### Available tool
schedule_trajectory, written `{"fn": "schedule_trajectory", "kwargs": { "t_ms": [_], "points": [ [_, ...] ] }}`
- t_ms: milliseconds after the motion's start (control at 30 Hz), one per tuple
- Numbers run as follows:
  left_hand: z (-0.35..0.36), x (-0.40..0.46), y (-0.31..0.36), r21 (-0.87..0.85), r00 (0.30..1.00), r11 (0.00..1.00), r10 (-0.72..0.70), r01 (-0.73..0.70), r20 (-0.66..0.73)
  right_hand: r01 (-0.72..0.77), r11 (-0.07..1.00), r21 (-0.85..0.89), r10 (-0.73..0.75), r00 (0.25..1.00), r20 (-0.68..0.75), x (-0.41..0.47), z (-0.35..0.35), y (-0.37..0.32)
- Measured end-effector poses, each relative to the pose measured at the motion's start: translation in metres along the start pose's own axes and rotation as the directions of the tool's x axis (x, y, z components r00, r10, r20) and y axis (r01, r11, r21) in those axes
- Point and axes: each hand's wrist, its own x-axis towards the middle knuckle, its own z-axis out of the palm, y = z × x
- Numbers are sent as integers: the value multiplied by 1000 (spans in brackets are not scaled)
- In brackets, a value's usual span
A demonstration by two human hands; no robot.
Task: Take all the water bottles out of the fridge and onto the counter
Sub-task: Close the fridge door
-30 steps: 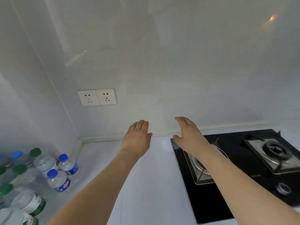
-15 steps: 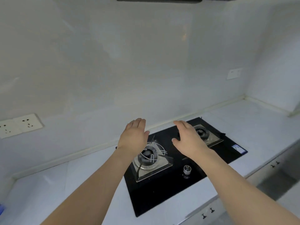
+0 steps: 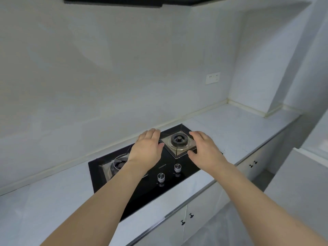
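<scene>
Both hands, left hand (image 3: pixel 146 150) and right hand (image 3: pixel 205 150), stay empty with fingers relaxed, now over the gas hob (image 3: pixel 142 190); bottles gone from view, likely heading fridgeward

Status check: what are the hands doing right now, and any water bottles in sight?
Left hand open, empty. Right hand open, empty. Both above the stove. No bottles or fridge in view. Nothing in the way.

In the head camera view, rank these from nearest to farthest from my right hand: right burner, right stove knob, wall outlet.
From the right hand:
1. Right burner, just to its left.
2. Right stove knob, below and left, near the stove's front edge.
3. Wall outlet, high on the back wall.
</scene>
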Motion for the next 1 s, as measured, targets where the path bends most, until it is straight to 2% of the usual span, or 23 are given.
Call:
{"fn": "schedule_trajectory", "kwargs": {
  "t_ms": [333,533,767,1000],
  "points": [
    [6,-12,58,-28,997,998,65,-64,45,-100,994,40,101,995,-27,-49,-31,44],
    [-7,-44,115,1,998,998,60,-60,2,-67,997,41,69,996,-49,-104,-67,77],
    [-4,-108,209,-15,999,999,-29,28,-44,-2,1000,31,4,999,-52,-192,-120,137],
    [-4,-158,285,4,999,1000,31,-31,-34,-11,999,32,13,999,-50,-258,-159,170]
  ]
}}
